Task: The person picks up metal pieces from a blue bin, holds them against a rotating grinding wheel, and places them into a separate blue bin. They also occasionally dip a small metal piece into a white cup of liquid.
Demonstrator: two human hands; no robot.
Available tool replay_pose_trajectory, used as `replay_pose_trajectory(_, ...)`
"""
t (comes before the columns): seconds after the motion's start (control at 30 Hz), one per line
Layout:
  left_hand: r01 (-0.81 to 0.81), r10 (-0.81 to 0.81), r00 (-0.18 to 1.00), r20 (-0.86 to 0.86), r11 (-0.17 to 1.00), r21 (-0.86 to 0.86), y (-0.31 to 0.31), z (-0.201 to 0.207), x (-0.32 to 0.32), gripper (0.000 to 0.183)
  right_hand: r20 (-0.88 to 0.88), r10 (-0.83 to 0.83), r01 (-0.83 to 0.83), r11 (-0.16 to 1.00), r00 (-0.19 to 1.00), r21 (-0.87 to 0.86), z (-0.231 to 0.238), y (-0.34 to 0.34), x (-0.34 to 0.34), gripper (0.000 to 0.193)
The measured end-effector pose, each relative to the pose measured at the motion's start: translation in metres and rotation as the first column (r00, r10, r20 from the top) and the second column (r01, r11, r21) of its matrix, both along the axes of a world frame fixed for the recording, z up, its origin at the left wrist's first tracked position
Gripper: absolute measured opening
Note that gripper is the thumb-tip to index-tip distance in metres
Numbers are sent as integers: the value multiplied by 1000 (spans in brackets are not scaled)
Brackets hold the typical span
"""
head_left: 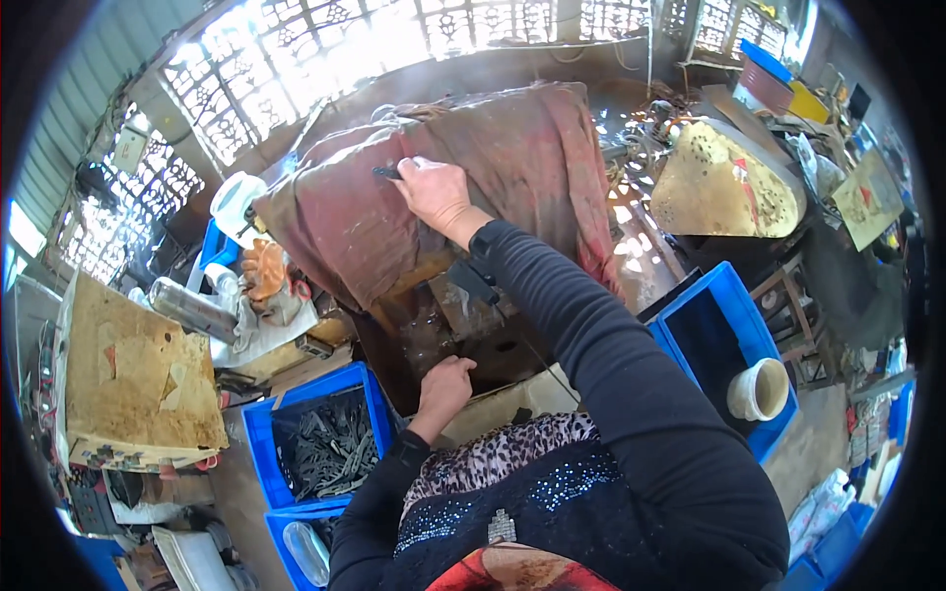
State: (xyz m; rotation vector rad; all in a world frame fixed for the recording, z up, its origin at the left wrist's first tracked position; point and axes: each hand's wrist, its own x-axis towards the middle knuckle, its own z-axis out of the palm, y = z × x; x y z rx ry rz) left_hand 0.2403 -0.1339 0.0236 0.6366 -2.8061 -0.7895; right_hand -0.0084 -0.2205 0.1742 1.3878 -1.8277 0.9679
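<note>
My right hand (434, 197) reaches far forward over a machine draped with a reddish-brown cloth (522, 158). Its fingers are closed on a small dark piece (385, 172), whose kind I cannot make out. Lower down, my left hand (445, 389) is curled near the dark metal recess (404, 340) at the front of the machine; whatever its fingers hold, if anything, is hidden. A dark block-shaped part (473, 281) shows beneath my right forearm. Left of my left hand, a blue bin (258, 443) holds many thin dark pieces (330, 448).
On the right stands another blue bin (724, 286) with a pale cup-like container (759, 389) in it. A stained box (138, 374) is at the left, near an orange glove (264, 268) and a clear bottle (192, 307). A yellowish machine cover (724, 182) stands far right.
</note>
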Motion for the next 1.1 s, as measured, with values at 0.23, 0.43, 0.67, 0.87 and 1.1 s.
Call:
replay_pose_trajectory(0.23, 18, -18, 1000, -4, 999, 29, 1, -3, -1, 20, 54, 13, -17, 997, 998, 73, -3, 2, -1, 20)
replay_pose_trajectory(0.43, 2, -4, 1000, 22, 997, 74, -1, -3, -2, 20, 53, 1, -5, 997, 999, 74, -4, 2, -4, 20)
replay_pose_trajectory(0.67, 27, -32, 998, 55, 997, 76, -2, -6, 0, 23, 49, -30, 26, 996, 998, 81, -1, 2, 0, 20)
replay_pose_trajectory(0.87, 45, -51, 996, 72, 996, 81, -2, -8, 2, 24, 65, 9, -11, 1000, 998, 23, -3, 1, 2, 20)
replay_pose_trajectory(1.1, 39, -53, 992, 114, 992, 116, -4, -1, -1, 25, 76, 5, -8, 999, 997, 44, -1, 1, 0, 20)
